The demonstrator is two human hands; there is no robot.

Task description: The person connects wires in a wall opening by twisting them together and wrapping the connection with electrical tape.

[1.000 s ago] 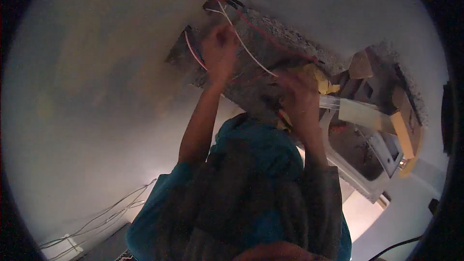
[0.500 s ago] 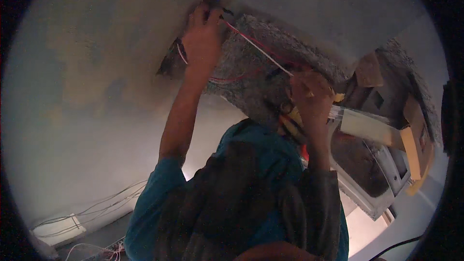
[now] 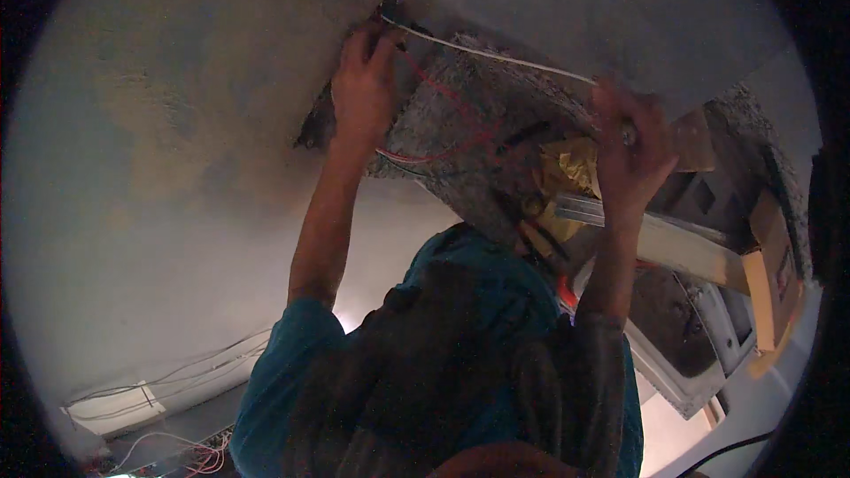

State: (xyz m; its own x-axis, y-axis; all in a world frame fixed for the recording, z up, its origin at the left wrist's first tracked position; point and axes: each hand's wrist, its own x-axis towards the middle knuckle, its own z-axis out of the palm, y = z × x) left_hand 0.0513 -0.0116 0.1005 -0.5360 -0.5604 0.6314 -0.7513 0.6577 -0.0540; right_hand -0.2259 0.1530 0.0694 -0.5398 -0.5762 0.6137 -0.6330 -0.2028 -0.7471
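My left hand (image 3: 363,88) is raised to a dark recess (image 3: 390,5) in the wall, its fingers bunched at the white wire (image 3: 496,57) there. To the right, my right hand (image 3: 630,137) is closed on the other end of that wire, which runs in a slight curve between both hands. Red wires (image 3: 443,88) hang below it, looping down past my left wrist. The inside of the recess is too dark to make out.
A rough, dusty ledge (image 3: 460,124) holds crumpled yellow wrapping (image 3: 577,164), a long pale trunking piece (image 3: 686,239) and an opened cardboard box (image 3: 760,288). A sink-like basin (image 3: 699,389) stands lower right. Loose cables (image 3: 190,376) run along the lower left.
My right hand has moved up and to the right with the white wire, lengthening its visible span. My left hand stays near the recess, slightly lower.
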